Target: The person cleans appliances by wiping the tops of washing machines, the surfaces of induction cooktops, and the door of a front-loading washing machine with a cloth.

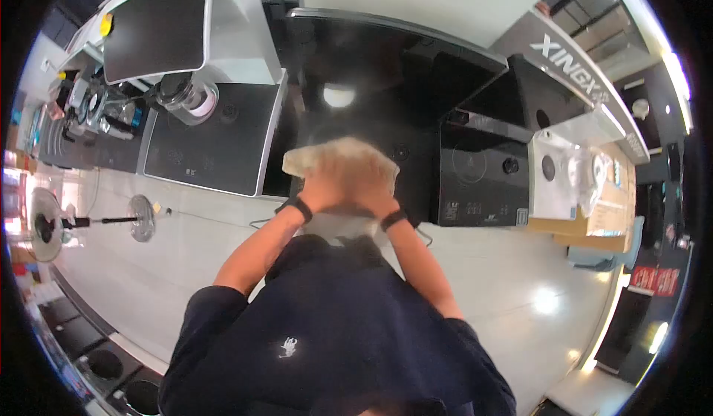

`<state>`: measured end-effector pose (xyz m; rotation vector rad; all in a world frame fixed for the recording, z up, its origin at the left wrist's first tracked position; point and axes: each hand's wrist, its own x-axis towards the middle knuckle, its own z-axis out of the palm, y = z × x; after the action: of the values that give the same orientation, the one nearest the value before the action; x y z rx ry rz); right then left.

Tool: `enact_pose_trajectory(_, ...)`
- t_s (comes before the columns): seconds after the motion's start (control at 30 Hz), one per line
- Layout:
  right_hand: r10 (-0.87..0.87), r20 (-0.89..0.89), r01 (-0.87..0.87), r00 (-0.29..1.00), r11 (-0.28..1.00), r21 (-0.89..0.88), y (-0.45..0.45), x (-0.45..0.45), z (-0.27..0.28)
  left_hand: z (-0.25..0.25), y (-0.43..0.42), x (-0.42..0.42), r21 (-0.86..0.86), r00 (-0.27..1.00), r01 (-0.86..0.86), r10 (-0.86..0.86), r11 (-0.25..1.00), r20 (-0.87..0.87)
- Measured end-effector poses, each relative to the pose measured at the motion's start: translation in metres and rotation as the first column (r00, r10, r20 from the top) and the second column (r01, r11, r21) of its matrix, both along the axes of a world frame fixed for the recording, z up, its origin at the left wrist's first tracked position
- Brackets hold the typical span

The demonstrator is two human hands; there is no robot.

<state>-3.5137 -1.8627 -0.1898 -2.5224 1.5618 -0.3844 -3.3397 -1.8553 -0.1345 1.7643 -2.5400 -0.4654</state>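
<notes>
A beige cloth (pixel 343 148) is bunched over the front part of a glossy black panel (pixel 349 67) directly ahead of me. My left hand (pixel 324 186) grips the cloth on its left side, and my right hand (pixel 373 186) holds it on the right, close beside the other. Motion smears the fingers of both hands, so their exact curl is hard to see. Each wrist wears a dark band. Part of the cloth hangs pale below the hands, near my dark shirt.
To the left stand a black cooktop (pixel 212 145) with a glass pot (pixel 186 100) and a white machine with a dark screen (pixel 156 30). On the right are another black cooktop (pixel 483 171), a white unit (pixel 551 167) and cardboard boxes (pixel 605 212). A fan (pixel 48 223) stands far left.
</notes>
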Motion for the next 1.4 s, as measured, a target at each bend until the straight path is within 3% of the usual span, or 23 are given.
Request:
enact_pose_trajectory(0.03,-0.025,-0.031,0.025,0.999,1.0,-0.017,-0.008,0.002,0.007,-0.006,-0.012,0.0,-0.046,1.0,0.012,-0.012,0.999,-0.003)
enact_pose_trajectory(0.07,-0.058,-0.062,0.056,0.996,0.998,-0.034,-0.016,0.004,0.016,-0.005,-0.025,0.0,-0.011,1.0,0.008,-0.008,1.0,0.018)
enact_pose_trajectory(0.17,-0.147,0.002,0.146,0.989,0.98,0.133,-0.043,0.009,0.037,0.012,-0.059,-0.003,0.107,0.999,0.037,-0.041,0.994,0.034)
enact_pose_trajectory(0.23,-0.183,-0.009,0.183,0.983,0.975,0.123,-0.057,0.009,0.036,0.01,-0.079,-0.008,0.172,0.998,0.029,-0.037,0.985,0.044)
enact_pose_trajectory(0.53,-0.149,-0.06,0.16,0.987,0.95,0.267,-0.088,0.003,0.078,0.012,-0.105,-0.008,0.126,0.998,0.0,-0.009,0.992,0.069)
enact_pose_trajectory(0.67,-0.182,-0.073,0.196,0.981,0.919,0.343,-0.097,0.002,0.083,-0.006,-0.115,-0.003,0.084,0.999,-0.014,0.017,0.996,-0.034)
enact_pose_trajectory(0.77,-0.257,-0.021,0.254,0.966,0.935,0.247,-0.083,0.008,0.065,-0.004,-0.104,-0.005,0.106,0.997,-0.058,0.062,0.993,-0.036)
enact_pose_trajectory(0.97,-0.214,0.023,0.206,0.976,0.958,0.202,-0.076,-0.001,0.064,-0.022,-0.102,0.001,0.064,0.998,-0.046,0.048,0.997,-0.028)
enact_pose_trajectory(1.07,-0.193,0.109,0.18,0.975,0.977,0.113,-0.067,-0.006,0.057,0.003,-0.09,-0.008,0.111,0.994,-0.109,0.11,0.988,-0.007)
enact_pose_trajectory(1.17,-0.202,0.117,0.2,0.972,0.979,0.026,-0.063,-0.004,0.031,-0.023,-0.077,-0.002,-0.09,0.999,-0.038,0.035,0.995,-0.03)
enact_pose_trajectory(1.27,-0.197,0.073,0.193,0.978,0.98,0.058,-0.053,-0.003,0.04,0.006,-0.048,-0.02,-0.093,0.996,-0.086,0.087,0.992,0.009)
enact_pose_trajectory(1.37,-0.165,0.14,0.156,0.976,0.985,0.073,-0.025,-0.008,0.037,0.027,-0.023,-0.036,0.015,0.995,-0.079,0.078,0.997,0.058)
enact_pose_trajectory(1.4,-0.125,0.195,0.134,0.973,0.99,-0.032,-0.008,-0.014,0.043,0.013,-0.016,-0.037,-0.047,0.997,-0.06,0.063,0.997,0.055)
